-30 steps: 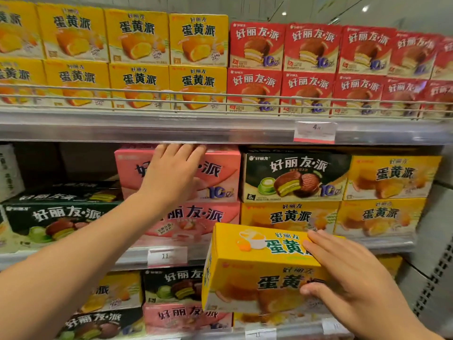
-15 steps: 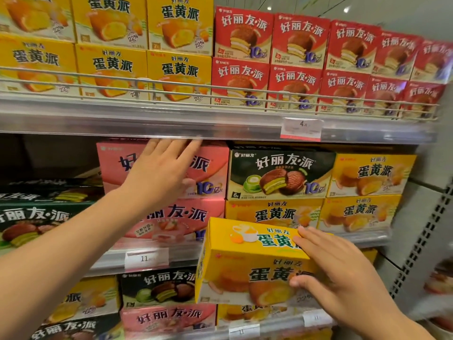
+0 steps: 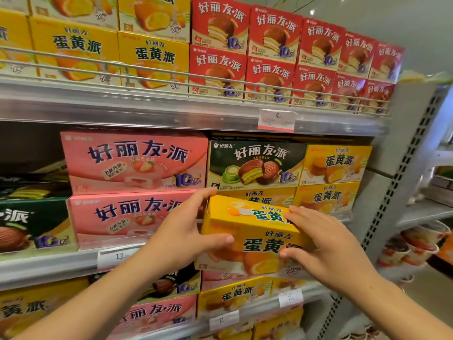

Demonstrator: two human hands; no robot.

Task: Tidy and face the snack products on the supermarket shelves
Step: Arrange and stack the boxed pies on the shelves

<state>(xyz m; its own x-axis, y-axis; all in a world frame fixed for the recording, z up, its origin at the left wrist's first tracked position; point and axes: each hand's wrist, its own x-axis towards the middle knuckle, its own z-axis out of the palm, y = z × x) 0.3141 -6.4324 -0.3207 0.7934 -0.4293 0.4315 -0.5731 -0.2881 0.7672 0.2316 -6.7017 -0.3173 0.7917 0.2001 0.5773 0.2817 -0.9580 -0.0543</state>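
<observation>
2 hands hold a yellow box (image 3: 252, 231) off the middle shelf (image 3: 61, 263): left hand (image 3: 181, 231) and right hand (image 3: 326, 244) grip its ends, fingers curled around it. Pushed in crooked, it could dislodge the green box (image 3: 255, 165) above.

Glossy cardboard yellow box (image 3: 247, 241); smooth grey metal shelf edge (image 3: 147, 111)
</observation>
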